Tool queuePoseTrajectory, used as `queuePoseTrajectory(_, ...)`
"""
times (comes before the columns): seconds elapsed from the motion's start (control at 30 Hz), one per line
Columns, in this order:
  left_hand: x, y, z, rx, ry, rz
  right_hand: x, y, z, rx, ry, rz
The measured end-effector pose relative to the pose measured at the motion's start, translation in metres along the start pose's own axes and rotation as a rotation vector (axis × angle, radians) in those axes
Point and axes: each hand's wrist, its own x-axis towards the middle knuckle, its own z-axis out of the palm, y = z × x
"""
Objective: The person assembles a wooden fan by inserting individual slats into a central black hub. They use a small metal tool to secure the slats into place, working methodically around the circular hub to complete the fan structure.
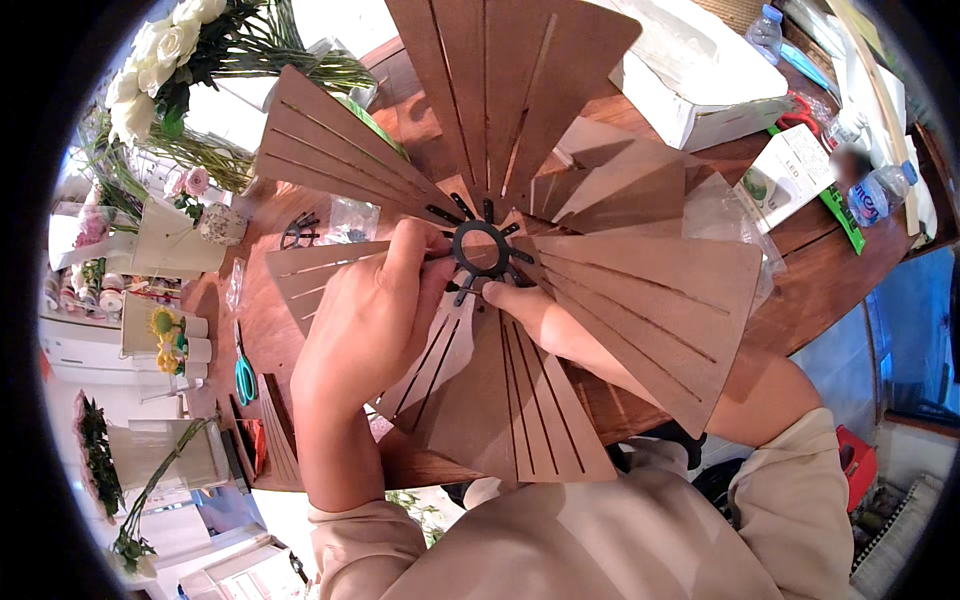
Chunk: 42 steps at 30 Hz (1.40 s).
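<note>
In front of me are several brown fan-shaped panels [640, 290] with long slots, spread like petals around a black ring with short spokes [456, 250]. My left hand [365, 310] is closed at the ring's left edge, thumb and fingers pinched together there. A small dark piece shows by its fingertips, too small to name. My right hand [525, 312] reaches in beneath the right-hand panel, its thumb pressed on a spoke at the ring's lower side. The other right fingers are hidden behind the panels. Farther left lies another black spoked piece [299, 231] on the wooden table [265, 290].
Teal-handled scissors [245, 378] and a loose slotted panel [277, 425] lie left. White roses [165, 50] and flower pots [175, 240] line the far left. A white foam box [700, 100], a small carton [785, 178] and a plastic bottle [880, 195] stand back right.
</note>
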Motion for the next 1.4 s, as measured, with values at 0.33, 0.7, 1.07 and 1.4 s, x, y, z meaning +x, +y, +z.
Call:
queuePoseTrajectory(0.33,-0.007,-0.004,-0.001,-0.107,-0.039,0.068,0.027,-0.01,-0.029,0.232,-0.006,0.074)
queuePoseTrajectory(0.7,-0.002,-0.009,0.0,-0.112,0.036,0.226,0.02,-0.016,-0.007,0.853,-0.07,0.576)
queuePoseTrajectory(1.07,0.0,-0.007,0.002,-0.017,0.006,0.321,0.026,-0.021,-0.028,0.937,-0.002,0.488)
queuePoseTrajectory(1.4,-0.003,-0.009,0.006,-0.032,0.06,0.209,0.027,-0.02,-0.032,0.854,0.04,0.423)
